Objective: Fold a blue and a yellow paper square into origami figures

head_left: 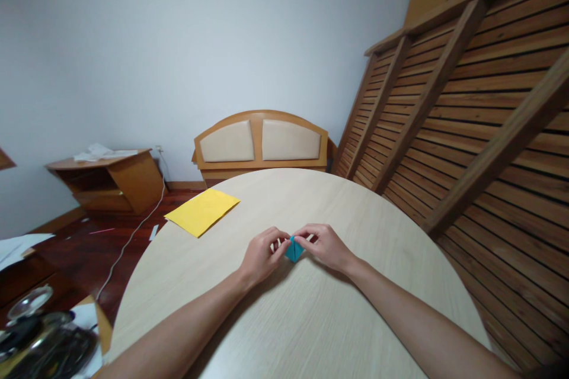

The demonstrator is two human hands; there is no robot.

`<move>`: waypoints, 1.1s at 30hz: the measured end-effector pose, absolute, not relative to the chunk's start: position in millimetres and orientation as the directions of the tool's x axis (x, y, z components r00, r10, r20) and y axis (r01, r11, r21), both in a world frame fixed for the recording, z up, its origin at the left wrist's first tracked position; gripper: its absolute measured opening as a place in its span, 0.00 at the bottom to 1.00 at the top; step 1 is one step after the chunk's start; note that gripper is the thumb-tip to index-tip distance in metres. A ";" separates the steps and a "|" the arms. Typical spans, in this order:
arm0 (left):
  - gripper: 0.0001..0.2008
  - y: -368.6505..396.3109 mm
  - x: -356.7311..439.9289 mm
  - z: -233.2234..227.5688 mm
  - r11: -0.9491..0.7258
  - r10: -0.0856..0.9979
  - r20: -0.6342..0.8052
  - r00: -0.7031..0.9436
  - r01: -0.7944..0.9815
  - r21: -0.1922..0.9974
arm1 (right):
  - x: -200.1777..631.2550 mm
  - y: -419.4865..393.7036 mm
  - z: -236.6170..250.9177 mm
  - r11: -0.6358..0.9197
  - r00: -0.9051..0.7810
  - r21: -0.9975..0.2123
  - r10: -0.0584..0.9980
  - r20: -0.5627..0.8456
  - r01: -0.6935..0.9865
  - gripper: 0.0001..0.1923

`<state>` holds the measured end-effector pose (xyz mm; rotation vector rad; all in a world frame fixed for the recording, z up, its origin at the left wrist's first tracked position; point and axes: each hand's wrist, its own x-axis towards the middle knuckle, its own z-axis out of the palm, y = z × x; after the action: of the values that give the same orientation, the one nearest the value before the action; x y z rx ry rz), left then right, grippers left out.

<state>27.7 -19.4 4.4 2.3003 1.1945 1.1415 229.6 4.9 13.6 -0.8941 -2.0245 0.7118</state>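
Paper folding is the work in hand, and it looks well advanced: the blue paper (pixel 294 250) is already a small, compact shape with a point at the top, so I judge that several folds are done. It sits near the middle of the round table (pixel 311 320), touching or just above its surface; I cannot tell which. The left hand (pixel 262 254) pinches its left side with narrow fingertips, and the right hand (pixel 323 246) pinches the right side in the same way, so both hands hold the paper between them. How many folds are left I cannot tell, because the fingers hide part of the shape. A yellow sheet (pixel 202 211) lies flat near the far left edge of the table, well apart from the hands, and appears unfolded.
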 end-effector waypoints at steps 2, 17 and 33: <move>0.09 -18.8 27.9 3.8 -0.602 0.794 0.512 0.329 0.546 0.583 | 229.4 4.9 13.6 0.589 -0.435 -0.730 0.791 0.431 0.346 0.09; 0.11 -20.4 29.4 6.4 -0.586 0.804 0.502 0.320 0.573 0.573 | 226.9 -0.3 18.0 0.610 -0.459 -0.697 0.776 0.432 0.376 0.06; 0.08 -23.7 32.4 8.0 -0.621 0.779 0.527 0.340 0.536 0.571 | 228.2 -1.3 19.4 0.655 -0.499 -0.649 0.741 0.449 0.388 0.05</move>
<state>32.4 -23.7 8.0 2.3117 1.1740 1.1604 228.2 -1.3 19.4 -0.8716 -2.1370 0.6161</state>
